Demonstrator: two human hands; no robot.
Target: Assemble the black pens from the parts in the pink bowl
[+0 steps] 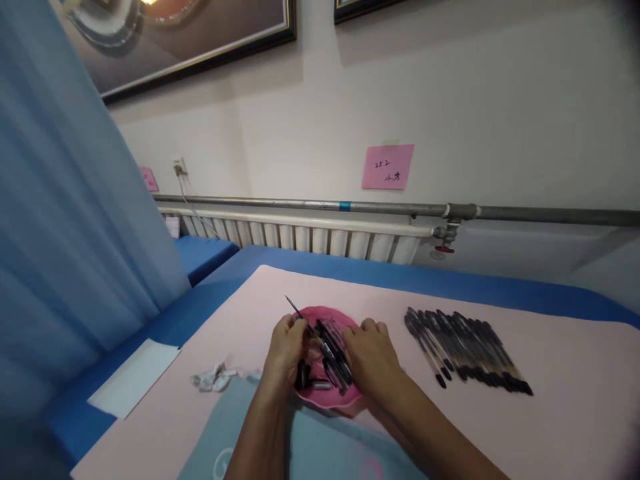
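A round pink bowl [326, 399] stands between my hands, with black and clear pen parts [331, 350] lying loosely in it. Over the bowl's left side, my left hand [287, 347] pinches a slim dark pen piece [293, 306], whose thin tip points up and away to the left. My right hand [369, 353] is at the right rim with its fingers curled in towards the pen parts; what they grip, if anything, is hidden. To the right, several black-capped pens [465, 350] lie side by side in a slanted row.
A pink sheet [380, 300] covers the blue bed [320, 260]. Crumpled white tissue [214, 379] and a white paper sheet [135, 377] lie to the left, near a blue curtain [85, 220]. A light-blue cloth [330, 447] is in front. Behind run a radiator [300, 238] and pipe [280, 202].
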